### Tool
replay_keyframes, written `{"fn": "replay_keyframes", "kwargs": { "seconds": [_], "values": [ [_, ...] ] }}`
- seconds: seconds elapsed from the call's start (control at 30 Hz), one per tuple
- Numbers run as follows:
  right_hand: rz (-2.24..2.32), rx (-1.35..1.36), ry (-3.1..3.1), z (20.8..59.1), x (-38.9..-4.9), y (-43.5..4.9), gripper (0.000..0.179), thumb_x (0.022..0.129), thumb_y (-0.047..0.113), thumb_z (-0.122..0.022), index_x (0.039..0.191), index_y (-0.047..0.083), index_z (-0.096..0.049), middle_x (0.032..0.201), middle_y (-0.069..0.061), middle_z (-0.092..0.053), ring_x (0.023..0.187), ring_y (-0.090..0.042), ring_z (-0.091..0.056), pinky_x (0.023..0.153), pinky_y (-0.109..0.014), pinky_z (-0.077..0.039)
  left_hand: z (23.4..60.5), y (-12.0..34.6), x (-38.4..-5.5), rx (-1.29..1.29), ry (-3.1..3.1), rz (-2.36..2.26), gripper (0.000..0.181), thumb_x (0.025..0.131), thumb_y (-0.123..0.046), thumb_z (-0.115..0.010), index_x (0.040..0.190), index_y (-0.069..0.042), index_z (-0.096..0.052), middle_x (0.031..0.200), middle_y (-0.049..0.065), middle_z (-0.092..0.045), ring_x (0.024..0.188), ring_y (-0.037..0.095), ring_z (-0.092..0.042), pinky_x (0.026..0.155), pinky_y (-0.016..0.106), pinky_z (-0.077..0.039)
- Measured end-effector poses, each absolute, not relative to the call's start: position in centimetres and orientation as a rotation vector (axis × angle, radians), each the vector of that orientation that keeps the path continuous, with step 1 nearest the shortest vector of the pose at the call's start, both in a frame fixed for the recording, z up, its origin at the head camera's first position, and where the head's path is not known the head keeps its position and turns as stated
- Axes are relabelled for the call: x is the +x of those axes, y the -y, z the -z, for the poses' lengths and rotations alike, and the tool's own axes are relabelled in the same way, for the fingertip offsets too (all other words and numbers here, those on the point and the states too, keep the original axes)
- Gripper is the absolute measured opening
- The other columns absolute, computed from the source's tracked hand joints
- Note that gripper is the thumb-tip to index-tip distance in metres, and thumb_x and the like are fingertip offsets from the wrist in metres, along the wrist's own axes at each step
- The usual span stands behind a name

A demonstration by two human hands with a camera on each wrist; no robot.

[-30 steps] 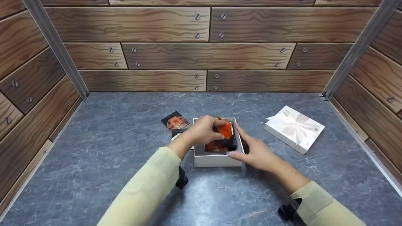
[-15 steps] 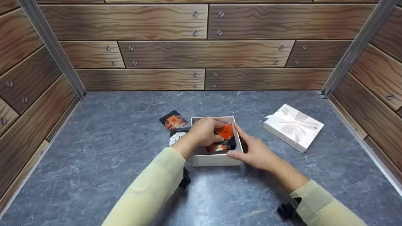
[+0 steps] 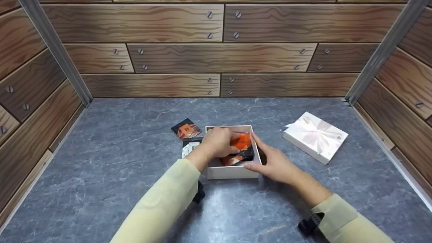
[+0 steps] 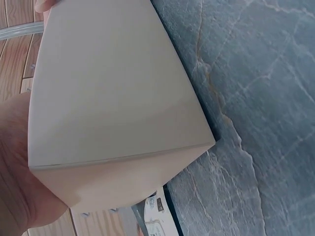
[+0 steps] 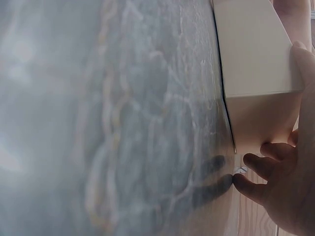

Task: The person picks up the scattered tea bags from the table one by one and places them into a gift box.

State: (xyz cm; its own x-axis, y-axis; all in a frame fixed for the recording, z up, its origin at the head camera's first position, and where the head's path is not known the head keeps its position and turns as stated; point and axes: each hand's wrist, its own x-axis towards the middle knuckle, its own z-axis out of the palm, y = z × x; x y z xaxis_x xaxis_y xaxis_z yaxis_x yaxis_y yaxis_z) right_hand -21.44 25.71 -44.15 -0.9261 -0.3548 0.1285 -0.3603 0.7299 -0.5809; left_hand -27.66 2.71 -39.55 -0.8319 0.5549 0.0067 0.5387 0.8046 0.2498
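A white open-topped box (image 3: 233,173) stands on the grey marbled table. My left hand (image 3: 216,141) reaches over its left wall, thumb and forefinger around a flat orange-and-black packet (image 3: 243,141) inside. Below that lies another dark packet with a red-orange print (image 3: 232,160); part of the contents is hidden under the hand. At the box's near right corner, my right hand (image 3: 275,163) holds the box, thumb at the front rim and fingers along the right side. The right wrist view shows this thumb (image 5: 305,61) against the upper edge.
A white lid (image 3: 315,136) with a pale ribbon bow lies to the right. Left of the box are a black-and-orange square packet (image 3: 186,129) and a black-and-white flat piece (image 3: 190,145), partly behind my left hand. Wood-patterned walls (image 3: 148,84) enclose the table.
The orange packet, tilted up in my left fingers a second ago, now lies flatter and lower in the box. The dark packet below it has turned slightly. My right hand stays at the box.
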Motion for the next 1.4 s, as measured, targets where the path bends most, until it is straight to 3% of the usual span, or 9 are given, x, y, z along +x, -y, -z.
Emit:
{"fn": "replay_keyframes", "kwargs": {
  "seconds": [0.47, 0.57, 0.73, 1.03, 1.23, 1.33, 1.4],
  "values": [
    [-0.997, 0.616, 2.902, 44.1, -21.4, -25.6, 0.104, 0.092, 0.057, -0.077, 0.171, 0.018, -0.022, 0.149, -0.030, -0.055, 0.134, -0.045, -0.057, 0.113, -0.062, -0.043, 39.4, -2.7, -27.7, 0.854, -2.956, -0.299, 0.043, 0.096, -0.049, -0.077, 0.134, -0.030, -0.075, 0.095, 0.000, -0.073, 0.093, 0.027, -0.061, 0.087, 0.046, -0.054],
    [-1.007, 0.618, 2.904, 44.0, -21.4, -25.6, 0.104, 0.092, 0.057, -0.077, 0.171, 0.020, -0.021, 0.150, -0.030, -0.055, 0.134, -0.044, -0.057, 0.113, -0.062, -0.042, 39.3, -2.6, -27.6, 0.856, -2.951, -0.298, 0.047, 0.097, -0.049, -0.076, 0.139, -0.030, -0.072, 0.097, 0.002, -0.075, 0.094, 0.027, -0.062, 0.090, 0.047, -0.053],
    [-0.999, 0.609, 2.911, 44.0, -21.3, -25.7, 0.105, 0.092, 0.058, -0.077, 0.172, 0.020, -0.020, 0.150, -0.031, -0.054, 0.133, -0.044, -0.057, 0.112, -0.063, -0.043, 39.1, -2.5, -27.6, 0.854, -2.943, -0.312, 0.053, 0.097, -0.048, -0.077, 0.145, -0.030, -0.068, 0.117, 0.004, -0.078, 0.107, 0.031, -0.066, 0.098, 0.049, -0.053],
    [-0.984, 0.620, 2.918, 44.0, -21.3, -25.6, 0.106, 0.093, 0.058, -0.076, 0.172, 0.017, -0.019, 0.150, -0.032, -0.053, 0.132, -0.045, -0.058, 0.111, -0.062, -0.044, 39.0, -2.3, -27.5, 0.872, -2.940, -0.401, 0.052, 0.097, -0.046, -0.077, 0.146, -0.029, -0.068, 0.130, -0.001, -0.075, 0.114, 0.033, -0.066, 0.100, 0.050, -0.052],
    [-1.004, 0.619, 2.914, 44.0, -21.4, -25.6, 0.105, 0.093, 0.058, -0.077, 0.172, 0.018, -0.019, 0.150, -0.030, -0.055, 0.130, -0.042, -0.059, 0.110, -0.063, -0.045, 37.6, -1.3, -27.6, 0.862, -2.910, -0.625, 0.052, 0.100, -0.040, -0.075, 0.149, -0.030, -0.064, 0.133, 0.006, -0.073, 0.121, 0.036, -0.063, 0.106, 0.052, -0.049],
    [-0.997, 0.607, 2.920, 43.9, -21.3, -25.6, 0.105, 0.092, 0.058, -0.076, 0.172, 0.019, -0.020, 0.149, -0.031, -0.055, 0.131, -0.044, -0.058, 0.110, -0.064, -0.044, 36.7, -0.3, -27.7, 0.844, -2.876, -0.774, 0.053, 0.100, -0.038, -0.075, 0.150, -0.025, -0.063, 0.113, 0.003, -0.078, 0.101, 0.024, -0.068, 0.089, 0.041, -0.056],
    [-0.991, 0.601, 2.923, 44.0, -21.3, -25.7, 0.105, 0.092, 0.058, -0.076, 0.172, 0.018, -0.020, 0.148, -0.032, -0.055, 0.131, -0.046, -0.058, 0.110, -0.065, -0.043, 36.1, 0.8, -27.9, 0.828, -2.843, -0.892, 0.054, 0.100, -0.037, -0.075, 0.151, -0.024, -0.061, 0.086, 0.001, -0.073, 0.076, 0.016, -0.062, 0.069, 0.031, -0.053]
  ]
}}
